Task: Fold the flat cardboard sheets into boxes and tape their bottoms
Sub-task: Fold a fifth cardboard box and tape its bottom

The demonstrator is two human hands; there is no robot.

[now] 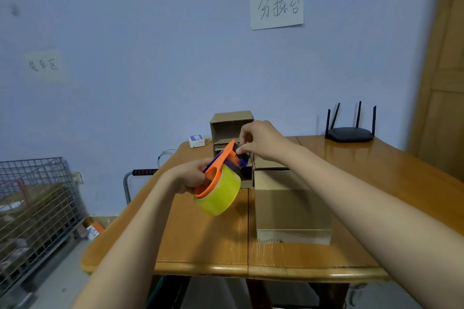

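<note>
My left hand grips an orange and blue tape dispenser that carries a roll of yellow tape, held above the wooden table. My right hand pinches at the dispenser's dark front end, where the tape comes off. To the right on the table stands a folded cardboard box with tape along its near bottom edge. Behind the dispenser stand smaller open cardboard boxes, stacked, partly hidden by my hands.
A black router with antennas sits at the table's back right. A small white box lies at the back edge. A wire cage cart stands on the floor at left, and a wooden door is at right.
</note>
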